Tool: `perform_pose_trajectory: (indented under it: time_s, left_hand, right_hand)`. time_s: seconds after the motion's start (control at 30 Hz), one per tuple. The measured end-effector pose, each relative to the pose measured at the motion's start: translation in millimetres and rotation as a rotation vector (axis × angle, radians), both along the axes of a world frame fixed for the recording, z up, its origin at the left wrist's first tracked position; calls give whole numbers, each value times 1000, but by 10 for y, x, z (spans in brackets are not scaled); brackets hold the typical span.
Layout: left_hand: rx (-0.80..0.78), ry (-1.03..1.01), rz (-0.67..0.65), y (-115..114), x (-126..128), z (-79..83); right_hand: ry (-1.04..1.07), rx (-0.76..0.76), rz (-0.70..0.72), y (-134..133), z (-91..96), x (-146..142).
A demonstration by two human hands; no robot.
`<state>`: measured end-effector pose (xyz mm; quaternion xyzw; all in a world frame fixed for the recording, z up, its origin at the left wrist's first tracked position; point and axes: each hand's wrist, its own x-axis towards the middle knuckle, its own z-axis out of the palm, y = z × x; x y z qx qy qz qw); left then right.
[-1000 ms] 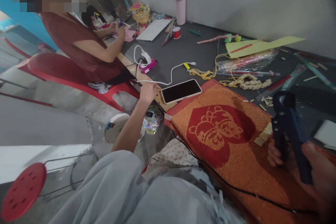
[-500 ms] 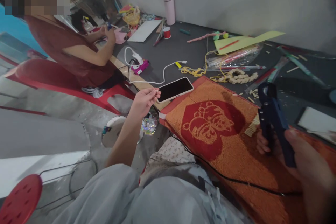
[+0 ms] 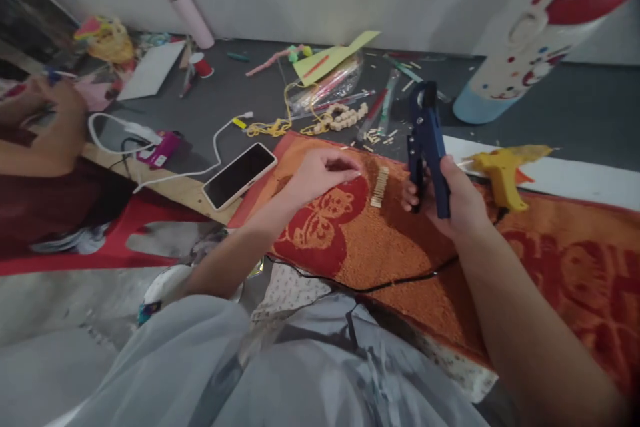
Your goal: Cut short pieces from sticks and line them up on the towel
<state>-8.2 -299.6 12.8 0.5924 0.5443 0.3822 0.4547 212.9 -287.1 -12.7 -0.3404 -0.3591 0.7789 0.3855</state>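
Observation:
My right hand [image 3: 465,207] is closed around a dark blue plier-like cutter [image 3: 436,160], held upright with its head pointing away from me. My left hand [image 3: 323,177] hovers over the red heart design on an orange towel [image 3: 390,247]. Its thumb and fingertips are pinched together; whatever they hold is too small to make out. Between the two hands, a neat row of short pale sticks [image 3: 380,187] lies on the towel. To the right of the cutter is a yellow glue gun [image 3: 507,180].
A phone [image 3: 240,175] lies left of the towel, near a white cable and a purple power strip [image 3: 159,149]. Behind are yellow cord [image 3: 270,128], stick scraps [image 3: 377,139] and a pink flask [image 3: 185,7]. A large bottle [image 3: 520,60] stands right. A co-worker's arm [image 3: 45,127] is at left.
My view has turned right, bringing the glue gun and large bottle into sight. My left hand has moved from beside the phone to over the towel. The cutter stays in my right hand.

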Motion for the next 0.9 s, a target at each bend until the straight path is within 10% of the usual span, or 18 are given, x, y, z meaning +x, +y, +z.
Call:
perform_pose_trajectory:
  time_s: [0.27, 0.9]
  left_hand:
    - [199, 348, -79, 701, 375, -325]
    - [320, 377, 153, 793, 200, -444]
  right_hand:
    - [-15, 46, -78, 67, -50, -21]
    - [-22, -10, -97, 100, -91, -50]
